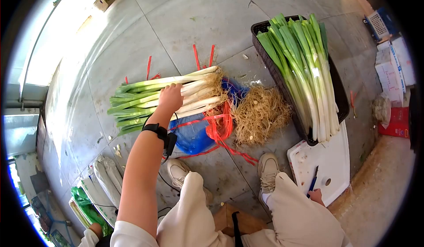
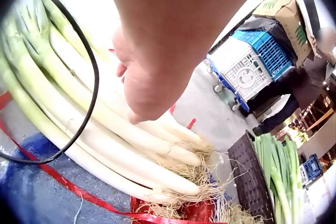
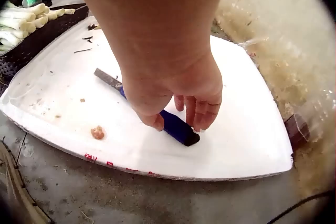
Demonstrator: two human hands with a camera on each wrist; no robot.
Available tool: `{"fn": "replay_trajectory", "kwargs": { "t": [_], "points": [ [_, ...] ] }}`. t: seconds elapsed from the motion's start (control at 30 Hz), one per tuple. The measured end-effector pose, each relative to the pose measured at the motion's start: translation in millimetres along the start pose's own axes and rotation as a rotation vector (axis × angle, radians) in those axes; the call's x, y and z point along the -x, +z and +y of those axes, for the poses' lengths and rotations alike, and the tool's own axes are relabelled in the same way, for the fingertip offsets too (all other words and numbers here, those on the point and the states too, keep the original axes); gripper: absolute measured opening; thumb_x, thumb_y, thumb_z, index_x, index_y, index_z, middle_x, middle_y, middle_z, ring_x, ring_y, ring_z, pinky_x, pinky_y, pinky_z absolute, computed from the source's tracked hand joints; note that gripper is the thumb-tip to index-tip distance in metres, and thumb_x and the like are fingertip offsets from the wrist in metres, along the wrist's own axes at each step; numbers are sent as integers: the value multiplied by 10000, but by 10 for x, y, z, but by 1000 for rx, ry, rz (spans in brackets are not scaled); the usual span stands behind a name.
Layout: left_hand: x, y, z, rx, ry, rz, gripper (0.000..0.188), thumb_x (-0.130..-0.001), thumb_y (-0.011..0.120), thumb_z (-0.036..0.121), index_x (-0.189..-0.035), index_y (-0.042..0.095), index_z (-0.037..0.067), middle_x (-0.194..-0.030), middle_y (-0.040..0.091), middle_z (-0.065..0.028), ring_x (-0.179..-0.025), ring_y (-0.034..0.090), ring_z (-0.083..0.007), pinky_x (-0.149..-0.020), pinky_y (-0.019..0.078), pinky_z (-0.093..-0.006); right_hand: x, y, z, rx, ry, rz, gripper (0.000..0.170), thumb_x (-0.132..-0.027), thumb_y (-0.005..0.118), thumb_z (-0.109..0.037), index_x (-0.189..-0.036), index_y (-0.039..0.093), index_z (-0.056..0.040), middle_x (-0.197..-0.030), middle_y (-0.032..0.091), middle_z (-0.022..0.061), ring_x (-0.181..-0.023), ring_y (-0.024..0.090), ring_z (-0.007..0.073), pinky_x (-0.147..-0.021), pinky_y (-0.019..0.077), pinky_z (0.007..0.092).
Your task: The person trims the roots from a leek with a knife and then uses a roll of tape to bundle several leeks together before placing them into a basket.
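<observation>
The right grip [image 3: 176, 95] covers part of the blue-handled knife [image 3: 177, 126]; the left edge of the left wrist view crops the leeks [image 2: 110, 145].

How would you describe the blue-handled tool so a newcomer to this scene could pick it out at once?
In the head view, find the dark basket of leeks at right. Below it lies a white board, and against that shows the slim blue-handled tool with a flat grey blade. It is the only blue thing there, long and straight, unlike the small brownish scraps.
</observation>
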State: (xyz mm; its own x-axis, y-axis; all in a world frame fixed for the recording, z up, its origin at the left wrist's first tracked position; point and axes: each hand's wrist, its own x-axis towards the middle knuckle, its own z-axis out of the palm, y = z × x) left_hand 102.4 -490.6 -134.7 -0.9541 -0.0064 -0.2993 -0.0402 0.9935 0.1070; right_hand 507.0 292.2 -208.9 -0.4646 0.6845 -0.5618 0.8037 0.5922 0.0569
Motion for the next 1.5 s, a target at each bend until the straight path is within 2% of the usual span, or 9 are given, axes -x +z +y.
{"fn": "replay_trajectory", "kwargs": {
  "t": [0.03, 0.37, 0.6, 0.7, 0.83, 0.93, 1.0, 1.23, 1.5],
  "points": [
    [2, 16, 4, -13, -3, 26, 476, -840, 744, 216, -1269, 571, 107, -1238, 617, -138, -1218, 565, -335, -996, 460, -492, 29, 15, -26, 42, -65, 44, 494, -684, 731, -219, -1048, 539, 54, -910, 670, 239, -794, 675, 378, -724, 544, 449],
    [31, -124, -184, 142, 149, -42, 348, -809, 792, 253, -1059, 613, 90, -1089, 641, -115, -1103, 600, -332, -897, 497, -461, 369, -99, -409, 93, -79, 58, 400, -763, 659, -295, -983, 595, 33, -940, 700, 274, -895, 690, 435, -793, 536, 512],
    [309, -438, 2, 322, 367, 188, 224, -957, 612, 203, -1133, 608, 65, -1024, 636, -160, -983, 617, -387, -849, 507, -469, 294, 15, -240, 40, -83, 176, 261, -886, 522, -190, -981, 524, 53, -813, 662, 279, -760, 671, 449, -696, 524, 531],
    [535, -743, 215, 324, 399, 276, 285, -980, 573, 218, -1207, 607, 50, -999, 647, -165, -932, 631, -392, -798, 519, -470, 433, -100, -325, -266, 15, 73, 230, -894, 499, -172, -983, 510, 41, -760, 644, 266, -720, 659, 447, -659, 508, 540],
    [828, -1013, 420, 322, 348, 232, 271, -966, 546, 228, -1141, 628, 39, -1009, 671, -193, -902, 637, -419, -775, 516, -496, 422, -49, -200, -149, -67, 175, 214, -880, 507, -178, -973, 511, 15, -707, 619, 235, -690, 651, 402, -662, 496, 532],
    [1083, -983, 509, 300, 212, -209, 344, -978, 529, 335, -1125, 620, 37, -967, 665, -256, -931, 628, -452, -818, 500, -506, 439, 1, -184, -142, -118, 230, 211, -872, 519, -186, -943, 526, 13, -697, 608, 221, -661, 632, 374, -655, 488, 510],
    [1323, -852, 557, 396, 251, -226, 301, -986, 532, 323, -1058, 611, 42, -918, 658, -251, -888, 627, -452, -782, 493, -507, 438, 42, -195, -171, -139, 242, 216, -869, 528, -194, -920, 537, 16, -694, 602, 213, -647, 618, 363, -650, 483, 498],
    [1745, -722, 1044, 525, 251, -519, 346, -999, 558, 375, -1084, 547, 40, -808, 649, -235, -787, 633, -466, -698, 486, -544, 509, -33, -178, -583, 108, 164, 456, -954, 594, -473, -780, 594, -52, -472, 421, 13, -363, 383, 127, -373, 276, 304],
    [1725, -586, 1296, 721, 433, -351, 362, -976, 610, 404, -1027, 505, 61, -828, 636, -184, -769, 644, -414, -642, 492, -504, 494, 306, 196, -646, 183, 216, 466, -977, 598, -480, -857, 671, -36, -508, 463, 16, -442, 431, 108, -443, 333, 295]
  ]
}}
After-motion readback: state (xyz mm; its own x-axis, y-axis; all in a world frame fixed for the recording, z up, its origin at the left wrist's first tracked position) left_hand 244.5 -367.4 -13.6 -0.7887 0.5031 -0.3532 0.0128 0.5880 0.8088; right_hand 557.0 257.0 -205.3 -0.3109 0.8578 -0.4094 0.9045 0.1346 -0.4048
